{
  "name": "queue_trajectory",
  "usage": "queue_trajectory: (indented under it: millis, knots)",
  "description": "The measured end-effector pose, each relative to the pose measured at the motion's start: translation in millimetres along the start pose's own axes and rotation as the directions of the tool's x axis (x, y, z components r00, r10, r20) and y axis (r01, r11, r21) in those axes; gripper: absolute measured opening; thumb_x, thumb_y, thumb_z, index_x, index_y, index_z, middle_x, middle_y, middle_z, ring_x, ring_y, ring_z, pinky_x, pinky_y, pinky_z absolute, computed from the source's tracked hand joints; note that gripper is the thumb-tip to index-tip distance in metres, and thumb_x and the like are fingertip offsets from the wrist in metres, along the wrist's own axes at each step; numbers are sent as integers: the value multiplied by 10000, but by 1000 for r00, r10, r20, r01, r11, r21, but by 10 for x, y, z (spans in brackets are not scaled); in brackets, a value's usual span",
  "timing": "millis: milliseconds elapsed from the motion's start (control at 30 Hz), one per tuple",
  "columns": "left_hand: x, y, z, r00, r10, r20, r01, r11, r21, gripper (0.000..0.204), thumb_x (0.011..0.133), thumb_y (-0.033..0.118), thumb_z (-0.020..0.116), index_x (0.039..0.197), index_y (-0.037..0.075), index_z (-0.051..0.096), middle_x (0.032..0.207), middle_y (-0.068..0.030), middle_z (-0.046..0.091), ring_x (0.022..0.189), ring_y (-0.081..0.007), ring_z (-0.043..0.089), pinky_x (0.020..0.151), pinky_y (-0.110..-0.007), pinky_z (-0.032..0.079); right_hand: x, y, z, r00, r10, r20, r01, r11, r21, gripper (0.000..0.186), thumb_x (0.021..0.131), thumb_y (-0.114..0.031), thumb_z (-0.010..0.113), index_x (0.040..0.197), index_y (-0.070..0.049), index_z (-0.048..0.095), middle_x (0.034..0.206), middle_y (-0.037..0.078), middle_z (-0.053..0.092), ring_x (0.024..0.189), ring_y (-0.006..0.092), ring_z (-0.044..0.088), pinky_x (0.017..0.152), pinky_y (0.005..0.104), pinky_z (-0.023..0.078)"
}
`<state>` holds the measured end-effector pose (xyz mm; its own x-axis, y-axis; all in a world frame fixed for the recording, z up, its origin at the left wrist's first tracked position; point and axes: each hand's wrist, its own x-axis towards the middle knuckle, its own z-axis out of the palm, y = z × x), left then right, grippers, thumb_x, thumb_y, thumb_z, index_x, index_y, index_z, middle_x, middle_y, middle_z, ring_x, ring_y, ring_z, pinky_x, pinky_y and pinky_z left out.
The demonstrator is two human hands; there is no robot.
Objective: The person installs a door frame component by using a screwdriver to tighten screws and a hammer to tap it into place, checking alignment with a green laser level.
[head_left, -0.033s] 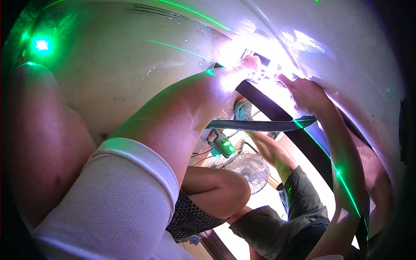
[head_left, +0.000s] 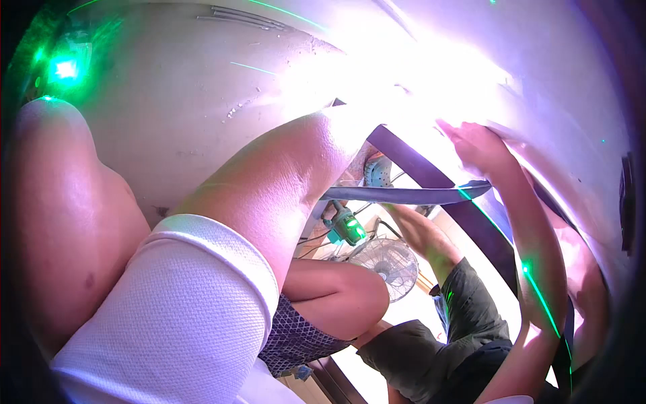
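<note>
My left forearm [head_left: 269, 158], bare below a white sleeve, reaches up to the middle. Its hand is lost in a white-violet glare [head_left: 397, 74], along with anything it touches. From the lower right comes my right arm. The fingers of my right hand [head_left: 474, 145] are curled at the glare's edge, with one finger pointing into it; what they grip cannot be made out. Beside that wrist lies the end of a dark thick hose or strap [head_left: 404, 195]. Below the glare, a dark flat bar [head_left: 420, 161] slants down to the right.
A green laser light [head_left: 65, 69] glows at the far left, near a bare knee. Thin rods [head_left: 245, 17] lie at the top on the pale surface. Lower down are a teal power tool [head_left: 346, 225], a fan [head_left: 387, 269] and another person in olive shorts [head_left: 471, 303].
The glare has grown much brighter and wider, swallowing my left hand and the pieces around it. Both arms have stayed almost still.
</note>
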<state>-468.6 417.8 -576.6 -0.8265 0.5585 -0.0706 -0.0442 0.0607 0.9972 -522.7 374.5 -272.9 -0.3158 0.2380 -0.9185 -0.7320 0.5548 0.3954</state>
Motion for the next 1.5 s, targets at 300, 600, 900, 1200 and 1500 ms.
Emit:
queue_trajectory:
  millis: [300, 600, 900, 1200, 1500]
  knots:
    - [-23, 151, -190, 999, 44, 26, -44, 999, 13, 97, 788, 154, 714, 718, 90, 737, 759, -206, 703, 713, -385, 708, 644, -470, 552, 34, 194, 255, 969, -152, -196, 141, 988, -70, 474, 935, -83, 622, 1390, -105, 489, 846, 215, 707, 724, 402, 699, 645, 552, 526]
    - [-142, 141, -384, 992, -62, 108, 56, 997, 62, 184, 749, 208, 746, 805, 38, 787, 904, -224, 757, 866, -382, 749, 762, -456, 593, 105, 186, 275, 951, -205, -232, 198, 979, -53, 392, 990, -147, 582, 1377, -131, 524, 837, 246, 721, 705, 427, 693, 660, 549, 529]
    - [-340, 270, -582, 982, -136, 134, 136, 991, 7, 280, 763, 227, 771, 934, 9, 813, 1013, -238, 780, 1024, -370, 767, 853, -448, 616, 6, 200, 156, 998, 70, -9, -64, 955, 291, 478, 1029, -167, 541, 1505, -154, 504, 916, 235, 726, 805, 370, 738, 651, 526, 568]
    - [-782, 666, -1047, 932, -313, 182, 267, 934, 238, 371, 867, 229, 762, 1211, 92, 787, 1263, -160, 768, 1199, -323, 732, 949, -490, 609, 88, 174, 155, 984, -171, -58, 172, 985, 5, 493, 923, -94, 627, 1403, -74, 518, 870, 231, 703, 773, 407, 710, 685, 550, 549]
    - [-1326, 702, -1618, 911, -412, -13, 391, 853, 345, 542, 972, 216, 652, 1500, 113, 581, 1267, -149, 753, 1207, -329, 721, 932, -468, 599, 129, -120, 159, 944, 17, -329, 18, 994, 105, 210, 908, -112, 650, 1086, -2, 639, 843, 258, 702, 760, 426, 695, 720, 548, 538]
